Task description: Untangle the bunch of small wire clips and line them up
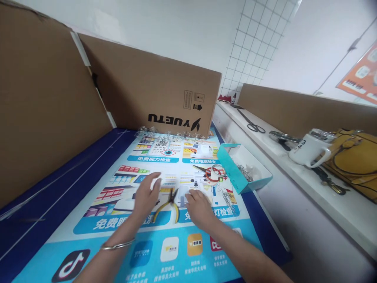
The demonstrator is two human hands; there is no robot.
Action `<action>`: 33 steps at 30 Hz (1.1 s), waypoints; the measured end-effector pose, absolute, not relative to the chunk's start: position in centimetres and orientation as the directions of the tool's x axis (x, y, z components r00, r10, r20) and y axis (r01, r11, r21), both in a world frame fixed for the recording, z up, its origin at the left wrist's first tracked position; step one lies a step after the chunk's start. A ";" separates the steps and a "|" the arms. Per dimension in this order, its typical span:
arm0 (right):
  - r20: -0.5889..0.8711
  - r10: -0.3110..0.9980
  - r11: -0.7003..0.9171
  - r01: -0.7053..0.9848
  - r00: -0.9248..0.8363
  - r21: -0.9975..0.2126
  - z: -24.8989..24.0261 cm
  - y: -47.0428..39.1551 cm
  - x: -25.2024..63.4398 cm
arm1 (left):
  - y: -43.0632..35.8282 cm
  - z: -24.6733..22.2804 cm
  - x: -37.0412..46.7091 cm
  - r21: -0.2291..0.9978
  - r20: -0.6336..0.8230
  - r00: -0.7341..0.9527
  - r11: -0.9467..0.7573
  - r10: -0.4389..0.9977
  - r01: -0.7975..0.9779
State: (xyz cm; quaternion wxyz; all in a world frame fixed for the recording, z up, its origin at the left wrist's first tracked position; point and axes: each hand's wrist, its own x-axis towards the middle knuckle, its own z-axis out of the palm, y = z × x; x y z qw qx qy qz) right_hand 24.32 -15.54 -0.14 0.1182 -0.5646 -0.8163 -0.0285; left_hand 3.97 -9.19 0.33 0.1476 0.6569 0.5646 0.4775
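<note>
My left hand (146, 194) hovers over the printed poster mat (103, 232), thumb and fingertips apart with nothing visible in them. To its right, my right hand (200, 206) reaches in low over the mat, its fingers loosely bent and slightly apart; no object shows in them. Between both hands lies a pair of yellow-handled pliers (171, 204), jaws pointing away from me and handles spread. Scissors (210, 171) rest beyond my right hand. Right of that hand is a small bunch of thin metal wire pieces (229, 200).
An open teal box (228, 167) with metal wire pieces stands at the right edge. More wire pieces (176, 136) line the foot of the cardboard wall (141, 86). A white ledge (282, 161) on the right carries a mug (309, 149), black scissors (251, 122) and a yellow bag (356, 161).
</note>
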 end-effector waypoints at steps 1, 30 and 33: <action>0.227 0.917 0.360 0.926 -0.329 -0.110 -0.3 -15.6 24.4 | -8.8 -0.8 2.0 0.643 0.450 -0.040 -0.292 0.892 0.708; 0.196 0.882 0.455 0.881 -0.428 -0.127 -1.0 -17.5 26.5 | -13.0 -7.0 -2.2 0.053 0.278 0.115 -0.135 0.953 0.989; 0.183 0.873 0.478 0.869 -0.453 -0.128 -1.1 -17.2 26.7 | -13.2 -6.8 -2.1 0.073 0.298 0.109 -0.137 0.948 0.988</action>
